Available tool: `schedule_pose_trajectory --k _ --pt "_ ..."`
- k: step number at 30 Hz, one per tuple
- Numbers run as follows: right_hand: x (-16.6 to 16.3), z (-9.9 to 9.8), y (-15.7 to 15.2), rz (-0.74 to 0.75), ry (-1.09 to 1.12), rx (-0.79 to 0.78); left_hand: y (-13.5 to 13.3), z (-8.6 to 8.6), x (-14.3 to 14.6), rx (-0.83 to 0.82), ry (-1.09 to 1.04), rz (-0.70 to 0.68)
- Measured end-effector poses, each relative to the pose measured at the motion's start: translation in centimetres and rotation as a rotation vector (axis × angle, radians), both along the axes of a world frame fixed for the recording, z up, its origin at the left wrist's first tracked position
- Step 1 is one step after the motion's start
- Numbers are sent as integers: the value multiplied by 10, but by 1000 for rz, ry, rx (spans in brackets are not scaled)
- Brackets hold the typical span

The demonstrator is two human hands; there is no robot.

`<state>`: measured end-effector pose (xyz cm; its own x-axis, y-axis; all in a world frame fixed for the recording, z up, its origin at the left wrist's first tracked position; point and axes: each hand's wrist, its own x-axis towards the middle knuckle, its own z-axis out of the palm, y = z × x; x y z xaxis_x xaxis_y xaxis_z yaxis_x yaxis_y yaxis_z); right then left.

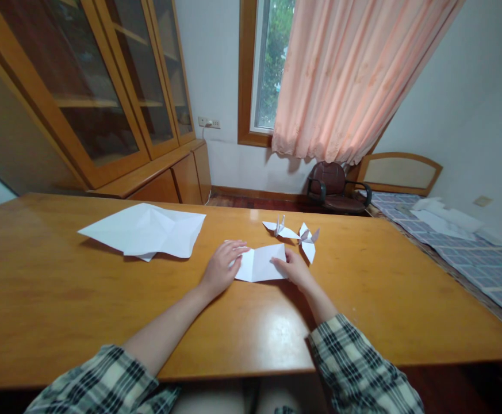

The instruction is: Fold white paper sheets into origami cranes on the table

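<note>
A small white sheet of paper [261, 264] with a vertical crease lies before me, its right part tilted up off the table. My left hand [222, 265] is closed over its left end, fingers and thumb resting on the paper. The right edge is pinched in my right hand [294, 268], thumb on the near face and fingers behind. Just beyond the paper are two folded paper cranes, one crane [280, 230] with spread wings and another crane [307, 240] close to its right. What lies under my left palm is hidden.
Larger creased white sheets [151, 230] lie on the wooden table [82, 310] to the left. Behind the table stand a glass-fronted cabinet [147, 167] and a brown armchair [334, 190]. A bed [440, 236] with papers on it is at the right.
</note>
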<state>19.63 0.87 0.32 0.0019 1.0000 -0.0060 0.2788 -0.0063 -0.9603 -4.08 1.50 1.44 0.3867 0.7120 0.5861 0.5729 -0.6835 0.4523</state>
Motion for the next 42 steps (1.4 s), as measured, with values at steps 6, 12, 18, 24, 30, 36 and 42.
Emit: schedule_pose_trajectory --k 6,12,18,24,30,36,42 --pt "3 4 -5 -25 19 -47 -9 -20 17 -171 400 -107" --pt "22 19 -7 63 78 -52 -8 -19 15 -268 472 -108" --pt "35 23 -9 204 -30 -115 -8 -18 13 -281 411 -129" --pt "36 15 -5 276 -122 11 -7 -17 12 -276 388 -159" --pt "29 10 2 220 -414 151 -6 -15 10 -281 343 -248" --pt "13 7 2 29 -761 175 -9 -12 14 -351 252 -199" --pt "4 4 -1 -50 -851 188 -10 -14 12 -323 269 -210"
